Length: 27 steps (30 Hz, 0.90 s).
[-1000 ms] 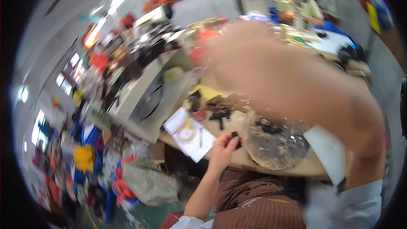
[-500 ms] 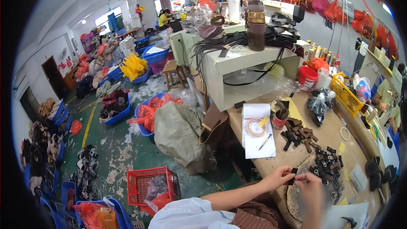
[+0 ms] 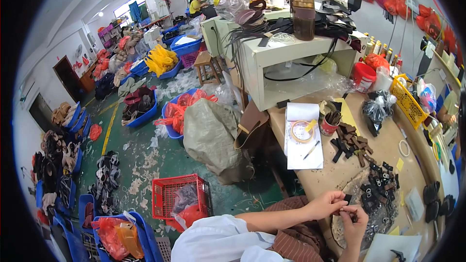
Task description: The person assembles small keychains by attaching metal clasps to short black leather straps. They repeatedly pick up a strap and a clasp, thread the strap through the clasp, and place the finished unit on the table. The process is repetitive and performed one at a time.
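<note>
1. The left hand [image 3: 328,205] pinches a short black strip [image 3: 347,198] between thumb and fingers; the strip sticks up past the fingertips.
2. The right hand [image 3: 355,220] is just beside and below it, fingers curled and fingertips drawn together close to the left hand's. Whether it grips something small I cannot tell.
3. Both hands, with the black strip, are above the left part of a worn round work slab [image 3: 354,188].
4. On the slab's right part lies a heap of black strap pieces [image 3: 376,185] with metal buckles, with small shiny bits scattered near it.
5. Beyond the slab, on the brown worktable [image 3: 310,183], are loose brown strips [image 3: 360,142], with black ones at their left edge.
6. Left of these stand a red cup [image 3: 328,128] filled with dark strips and a white notepad [image 3: 306,160], which bears a tape roll [image 3: 292,135] and a pen [image 3: 311,150].
7. Near the lower edge, a hammer [image 3: 398,255] lies on a white board [image 3: 388,243].
8. Farther off are a black plastic bag [image 3: 375,110], a yellow crate [image 3: 407,105] and a red bucket [image 3: 363,74].
</note>
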### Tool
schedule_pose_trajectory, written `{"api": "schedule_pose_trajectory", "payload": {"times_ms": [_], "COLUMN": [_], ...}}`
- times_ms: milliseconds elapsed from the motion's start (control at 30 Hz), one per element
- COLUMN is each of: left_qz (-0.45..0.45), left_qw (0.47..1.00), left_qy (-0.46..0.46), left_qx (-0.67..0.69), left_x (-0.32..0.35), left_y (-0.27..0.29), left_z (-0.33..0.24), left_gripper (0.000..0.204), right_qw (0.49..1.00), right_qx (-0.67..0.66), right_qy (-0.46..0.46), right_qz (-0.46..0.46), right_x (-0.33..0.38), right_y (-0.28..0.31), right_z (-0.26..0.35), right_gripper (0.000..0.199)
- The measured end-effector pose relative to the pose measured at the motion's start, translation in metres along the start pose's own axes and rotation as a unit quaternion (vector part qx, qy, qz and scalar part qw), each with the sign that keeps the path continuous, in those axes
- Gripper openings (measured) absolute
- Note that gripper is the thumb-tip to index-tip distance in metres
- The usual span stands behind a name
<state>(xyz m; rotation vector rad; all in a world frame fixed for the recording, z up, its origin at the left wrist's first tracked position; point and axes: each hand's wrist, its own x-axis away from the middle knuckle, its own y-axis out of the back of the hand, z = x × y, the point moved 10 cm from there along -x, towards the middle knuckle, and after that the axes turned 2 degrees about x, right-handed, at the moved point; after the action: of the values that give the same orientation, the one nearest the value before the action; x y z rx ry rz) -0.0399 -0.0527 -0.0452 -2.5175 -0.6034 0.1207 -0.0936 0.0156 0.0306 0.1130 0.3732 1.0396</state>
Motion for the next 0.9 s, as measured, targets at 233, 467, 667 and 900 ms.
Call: {"api": "schedule_pose_trajectory", "payload": {"times_ms": [233, 467, 667, 900], "left_qz": [0.003, -0.025, -0.039, -0.043], "left_qw": [0.998, 0.999, 0.997, 0.994], "left_qy": [-0.011, -0.009, -0.027, -0.038], "left_qx": [-0.056, -0.045, -0.063, -0.098], "left_x": [0.006, 0.004, 0.008, 0.012], "left_y": [0.001, 0.003, -0.016, -0.022], "left_z": [-0.028, -0.050, -0.081, -0.081], "left_gripper": [0.016, 0.019, 0.019, 0.021], "right_qw": [0.999, 0.984, 0.980, 0.967], "right_qx": [-0.031, -0.130, -0.125, -0.211], "right_qy": [0.017, 0.116, 0.152, 0.139], "right_qz": [-0.031, -0.032, -0.002, 0.019], "right_x": [0.007, 0.005, -0.005, -0.001], "right_y": [0.016, 0.021, 0.026, 0.028], "right_z": [0.014, 0.033, 0.039, 0.044], "right_gripper": [0.019, 0.020, 0.019, 0.018]}}
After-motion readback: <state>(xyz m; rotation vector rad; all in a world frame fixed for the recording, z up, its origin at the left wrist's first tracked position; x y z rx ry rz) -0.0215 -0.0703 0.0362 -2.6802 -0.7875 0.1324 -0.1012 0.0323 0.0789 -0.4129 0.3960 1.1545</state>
